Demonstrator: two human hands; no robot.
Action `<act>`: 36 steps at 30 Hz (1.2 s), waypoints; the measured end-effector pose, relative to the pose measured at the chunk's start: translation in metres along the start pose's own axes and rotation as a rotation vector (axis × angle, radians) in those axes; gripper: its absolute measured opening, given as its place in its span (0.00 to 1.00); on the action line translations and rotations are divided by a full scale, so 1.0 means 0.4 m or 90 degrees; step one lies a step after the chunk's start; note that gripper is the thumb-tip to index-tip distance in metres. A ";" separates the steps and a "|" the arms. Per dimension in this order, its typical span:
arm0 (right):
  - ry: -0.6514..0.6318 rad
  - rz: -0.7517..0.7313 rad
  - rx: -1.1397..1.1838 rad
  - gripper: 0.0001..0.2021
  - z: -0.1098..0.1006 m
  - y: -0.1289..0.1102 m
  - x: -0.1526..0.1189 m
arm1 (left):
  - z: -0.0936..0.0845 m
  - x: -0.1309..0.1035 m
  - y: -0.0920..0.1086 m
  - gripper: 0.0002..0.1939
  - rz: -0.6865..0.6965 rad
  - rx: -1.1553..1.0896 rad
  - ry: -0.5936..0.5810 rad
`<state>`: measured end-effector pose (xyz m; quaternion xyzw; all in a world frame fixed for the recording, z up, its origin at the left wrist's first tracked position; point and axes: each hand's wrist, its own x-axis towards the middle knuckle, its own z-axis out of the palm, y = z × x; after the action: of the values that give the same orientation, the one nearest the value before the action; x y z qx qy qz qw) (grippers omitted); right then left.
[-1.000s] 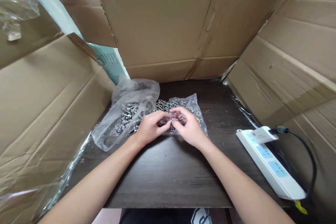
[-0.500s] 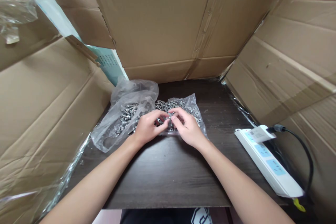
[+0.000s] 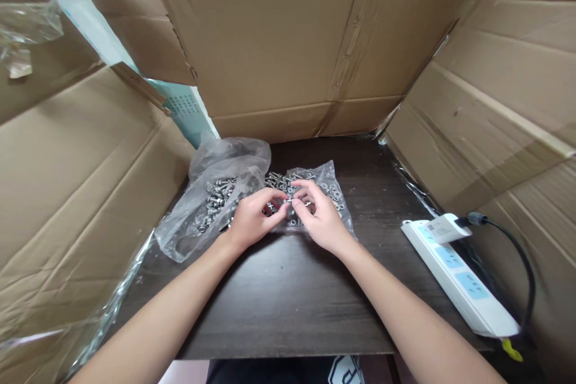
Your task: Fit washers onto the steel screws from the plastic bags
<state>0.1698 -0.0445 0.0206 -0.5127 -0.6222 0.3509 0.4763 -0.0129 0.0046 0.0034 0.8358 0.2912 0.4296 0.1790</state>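
Between my two hands sits a small metal bolt (image 3: 288,200), mostly covered by fingertips. My left hand (image 3: 257,215) pinches one end of it with thumb and forefinger. From the other side my right hand (image 3: 318,213) has its thumb and fingers closed on the other end. Below and behind the hands, loose bolts (image 3: 279,180) and washers (image 3: 335,192) lie on a clear plastic bag (image 3: 330,173). To the left, a second clear bag (image 3: 175,242) holds many bolts (image 3: 218,198) with washers on them.
A dark wooden table (image 3: 279,306) carries everything. At the right stands a white power strip (image 3: 488,312) with a plugged-in adapter (image 3: 445,228) and a black cable (image 3: 531,264). Cardboard walls (image 3: 279,30) close in the back and both sides.
Both hands stay in almost the same place. The right fingers have shifted slightly around the bolt, and the view has moved a little.
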 end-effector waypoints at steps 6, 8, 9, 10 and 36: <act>0.000 -0.015 -0.002 0.19 0.001 0.002 0.000 | 0.001 -0.001 -0.008 0.06 -0.012 0.008 -0.048; 0.002 -0.016 -0.018 0.16 -0.001 0.001 -0.001 | 0.001 -0.002 -0.008 0.06 -0.010 0.007 -0.053; 0.006 -0.014 -0.033 0.14 -0.002 0.001 -0.001 | 0.000 -0.002 -0.007 0.06 -0.009 0.006 -0.054; 0.011 -0.012 -0.053 0.12 -0.003 0.000 -0.001 | 0.000 -0.002 -0.006 0.06 -0.007 0.006 -0.055; -0.030 -0.035 -0.096 0.13 -0.004 0.000 -0.004 | -0.002 -0.002 -0.004 0.04 0.035 0.014 -0.035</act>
<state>0.1713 -0.0463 0.0208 -0.5212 -0.6720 0.3017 0.4309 -0.0144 0.0053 0.0025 0.8569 0.2679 0.4080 0.1661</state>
